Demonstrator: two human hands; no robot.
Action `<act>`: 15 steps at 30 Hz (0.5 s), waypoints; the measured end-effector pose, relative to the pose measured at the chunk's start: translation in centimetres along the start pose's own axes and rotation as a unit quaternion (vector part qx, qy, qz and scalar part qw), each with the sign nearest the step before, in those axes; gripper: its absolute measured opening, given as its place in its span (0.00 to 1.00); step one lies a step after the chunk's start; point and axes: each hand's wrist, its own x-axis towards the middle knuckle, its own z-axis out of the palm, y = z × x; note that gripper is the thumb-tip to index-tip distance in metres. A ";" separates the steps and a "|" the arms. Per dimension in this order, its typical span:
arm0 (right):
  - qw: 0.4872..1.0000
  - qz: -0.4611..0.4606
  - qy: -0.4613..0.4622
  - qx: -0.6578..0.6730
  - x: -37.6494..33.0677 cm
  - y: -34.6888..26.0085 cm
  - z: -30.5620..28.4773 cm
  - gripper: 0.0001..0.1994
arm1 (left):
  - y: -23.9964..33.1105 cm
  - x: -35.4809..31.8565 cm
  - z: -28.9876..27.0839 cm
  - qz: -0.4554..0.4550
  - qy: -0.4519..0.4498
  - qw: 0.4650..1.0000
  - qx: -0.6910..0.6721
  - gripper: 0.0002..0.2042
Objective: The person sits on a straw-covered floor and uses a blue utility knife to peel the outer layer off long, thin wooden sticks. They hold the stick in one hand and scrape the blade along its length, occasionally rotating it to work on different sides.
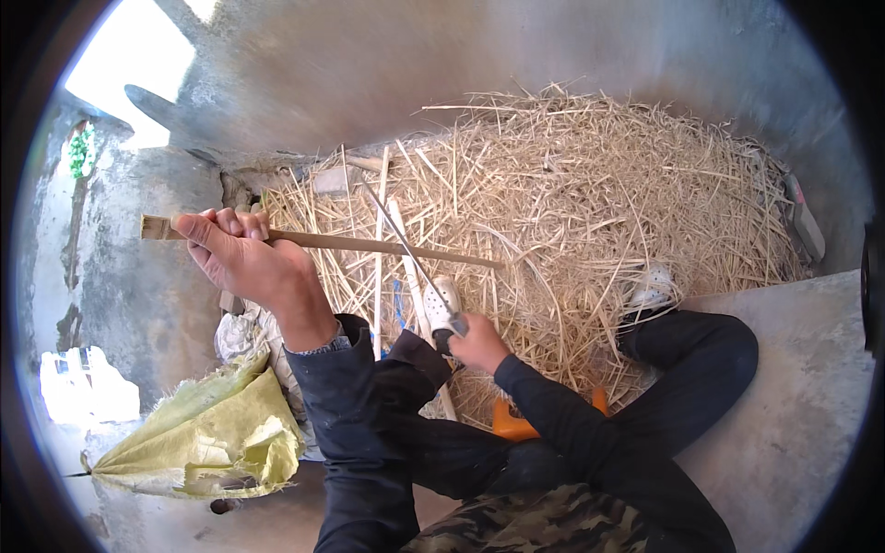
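My left hand is closed round a long, flat bamboo strip near its left end, where a short stub sticks out beyond the fingers. The strip runs to the right, roughly level, above a heap of straw-like shavings. In my right hand is the handle of a knife with a long, narrow blade. The blade points up and to the left and crosses the strip towards its right end. Whether blade and strip touch, I cannot tell. Part of the handle is hidden in my fist.
Several pale strips, one a white slat, lie left of the heap. Beside my left arm lies a torn yellow woven sack. My feet wear white clogs, and an orange plastic thing shows between my legs. Concrete walls surround this spot.
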 end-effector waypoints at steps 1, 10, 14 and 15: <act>1.000 -0.001 0.002 0.004 -0.8 -0.3 0.3 0.11 | -0.2 0.3 0.1 0.007 -0.002 1.000 -0.002 0.17; 0.999 0.020 0.032 0.005 -1.4 2.8 -0.3 0.11 | 1.1 -1.2 0.6 0.003 0.012 1.000 -0.014 0.19; 0.996 -0.077 0.037 0.008 -3.8 -2.3 -1.0 0.12 | 1.5 -2.2 0.8 0.015 -0.020 0.999 -0.026 0.19; 0.997 -0.077 0.010 0.007 -4.4 -3.5 -0.9 0.12 | 1.3 -2.6 1.2 0.011 -0.020 0.999 -0.031 0.19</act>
